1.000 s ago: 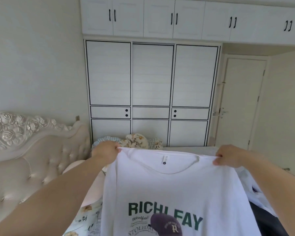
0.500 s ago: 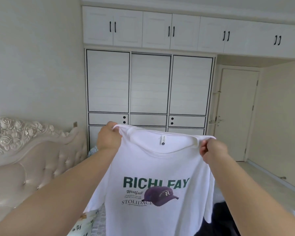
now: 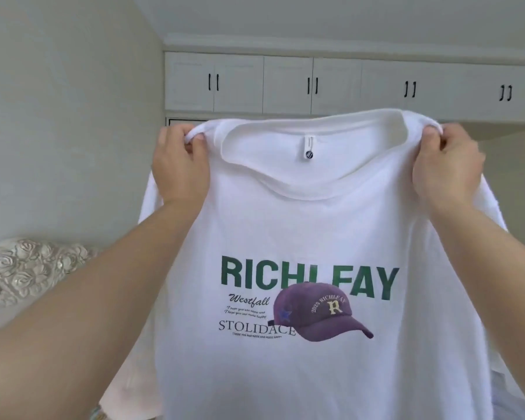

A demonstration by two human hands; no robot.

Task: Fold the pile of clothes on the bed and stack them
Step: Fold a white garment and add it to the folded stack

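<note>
White cotton T-shirt with a green-lettered print [image 3: 309, 244] hangs high in the air, left hand [image 3: 181, 168] and right hand [image 3: 447, 166] pinched shut on its shoulders. Best now: keep shoulders level, lower it flat, print down.

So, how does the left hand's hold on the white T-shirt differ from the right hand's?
The left hand pinches the T-shirt at its left shoulder, the right hand at the right shoulder. At the left hand a small loop of cloth stands up over the fingers; at the right hand the cloth is bunched under them. The left hand sits slightly lower. Both are closed on the top edge and hold the shirt up with its print facing the camera.
</note>
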